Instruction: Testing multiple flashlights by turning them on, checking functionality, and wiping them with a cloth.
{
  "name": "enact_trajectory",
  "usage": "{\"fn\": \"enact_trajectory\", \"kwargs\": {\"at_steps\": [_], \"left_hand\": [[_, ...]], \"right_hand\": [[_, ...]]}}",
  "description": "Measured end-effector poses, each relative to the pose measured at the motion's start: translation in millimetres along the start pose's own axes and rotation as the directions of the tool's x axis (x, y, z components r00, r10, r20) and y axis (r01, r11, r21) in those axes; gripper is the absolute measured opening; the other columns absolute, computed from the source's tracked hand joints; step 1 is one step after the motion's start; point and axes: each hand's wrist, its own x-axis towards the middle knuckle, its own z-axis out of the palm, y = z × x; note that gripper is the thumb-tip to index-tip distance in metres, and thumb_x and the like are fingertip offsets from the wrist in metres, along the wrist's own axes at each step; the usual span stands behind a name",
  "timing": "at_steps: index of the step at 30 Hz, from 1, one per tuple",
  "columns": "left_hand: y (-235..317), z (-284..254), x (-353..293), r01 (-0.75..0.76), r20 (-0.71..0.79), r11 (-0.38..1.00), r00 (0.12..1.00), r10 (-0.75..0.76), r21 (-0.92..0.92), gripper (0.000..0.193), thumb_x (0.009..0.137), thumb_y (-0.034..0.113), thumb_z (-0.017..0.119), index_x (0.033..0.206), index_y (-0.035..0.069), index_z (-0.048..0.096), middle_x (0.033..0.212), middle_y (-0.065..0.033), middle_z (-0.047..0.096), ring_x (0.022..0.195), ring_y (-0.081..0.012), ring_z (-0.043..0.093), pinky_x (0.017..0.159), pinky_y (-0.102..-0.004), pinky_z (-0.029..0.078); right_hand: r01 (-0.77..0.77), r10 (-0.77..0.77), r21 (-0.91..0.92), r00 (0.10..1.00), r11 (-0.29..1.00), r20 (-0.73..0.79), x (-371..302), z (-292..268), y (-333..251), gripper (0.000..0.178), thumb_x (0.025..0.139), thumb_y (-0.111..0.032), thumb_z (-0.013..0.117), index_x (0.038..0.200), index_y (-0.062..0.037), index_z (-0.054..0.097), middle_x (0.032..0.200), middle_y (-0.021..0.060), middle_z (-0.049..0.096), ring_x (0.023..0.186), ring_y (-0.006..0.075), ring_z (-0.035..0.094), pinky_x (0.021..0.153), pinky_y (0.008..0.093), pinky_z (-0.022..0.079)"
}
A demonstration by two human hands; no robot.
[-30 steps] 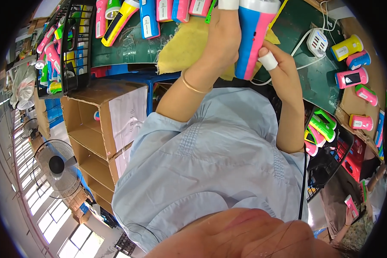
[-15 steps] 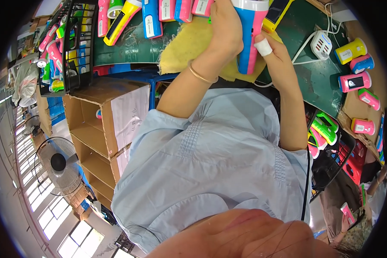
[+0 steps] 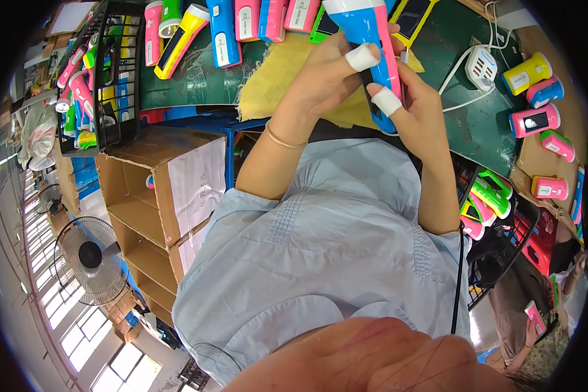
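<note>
Swung since a moment ago, the blue-and-pink flashlight [image 3: 371, 34] leans toward eleven o'clock, fingers of the left hand [image 3: 325, 80] and right hand [image 3: 422, 110] holding it.

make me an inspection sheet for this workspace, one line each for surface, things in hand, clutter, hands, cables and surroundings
Surface: green table, scuffed, with a frayed yellow cloth on it.
Things in hand: one blue-and-pink flashlight, white head toward the far side.
Clutter: row of coloured flashlights along the far side; more at right, beyond a white charger.
Hands: left hand and right hand both on the flashlight; each thumb wears a white wrap.
Cables: white cable loops near the charger; where it ends is unclear.
Surroundings: black basket of flashlights and cardboard shelves at left, fan beyond; a co-worker's hand with a pink-and-white flashlight at lower right.
</note>
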Motion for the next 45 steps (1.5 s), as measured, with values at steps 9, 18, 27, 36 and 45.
{"fn": "enact_trajectory", "kwargs": {"at_steps": [9,18,27,36,45], "left_hand": [[0.0,-5.5,1.1,-0.209,-0.058,0.978,0.977,0.207,-0.019,0.062,0.071,0.019,0.076,0.120,-0.002,0.044,0.118,-0.0125,0.052,0.102,-0.0230,0.055,0.090,-0.0361,0.045],[2.9,17.0,-16.3,-0.059,-0.275,0.914,0.944,0.182,0.402,0.068,0.055,0.001,0.078,0.115,0.000,0.046,0.106,-0.0065,0.057,0.096,-0.0151,0.056,0.086,-0.0284,0.044],[-13.9,23.4,-69.6,0.148,-0.178,0.896,0.981,-0.078,0.419,0.064,0.071,0.003,0.070,0.124,0.001,0.035,0.101,-0.0091,0.055,0.096,-0.0179,0.057,0.082,-0.0304,0.048],[-75.2,2.5,-98.4,0.342,-0.362,0.865,0.909,-0.205,0.367,0.031,0.076,0.004,0.065,0.103,-0.002,0.053,0.091,-0.0084,0.061,0.075,-0.0148,0.060,0.067,-0.0265,0.048],[-114.8,-27.6,-108.2,0.074,-0.274,0.717,0.947,0.167,0.694,0.049,0.065,-0.001,0.072,0.111,-0.001,0.053,0.106,-0.0089,0.058,0.097,-0.0168,0.054,0.087,-0.0296,0.040]], "right_hand": [[0.117,-0.113,-0.243,0.993,0.963,0.028,-6.3,-9.1,-33.3,0.034,0.079,-0.017,0.065,0.106,0.0025,0.058,0.083,0.0146,0.061,0.069,0.0223,0.060,0.063,0.0284,0.048],[0.198,-0.225,-0.135,0.946,0.971,-0.233,-5.3,-10.7,-20.8,0.072,0.065,-0.016,0.078,0.126,-0.0006,0.042,0.105,0.0158,0.053,0.096,0.0256,0.056,0.080,0.0325,0.047],[-0.211,0.184,0.584,0.977,0.784,0.107,-7.6,-5.5,-20.8,0.051,0.067,-0.008,0.074,0.113,0.0007,0.052,0.100,0.0028,0.058,0.091,0.0107,0.053,0.083,0.0262,0.043],[0.013,0.010,0.061,0.934,0.998,-0.357,-9.1,38.4,16.7,0.073,0.069,-0.015,0.075,0.129,-0.0033,0.036,0.102,0.0110,0.050,0.089,0.0187,0.055,0.078,0.0293,0.045],[0.171,-0.273,-0.243,0.828,0.955,-0.489,-16.4,57.0,18.7,0.043,0.062,-0.018,0.077,0.097,-0.0037,0.057,0.081,0.0119,0.052,0.070,0.0264,0.055,0.060,0.0320,0.044]]}}
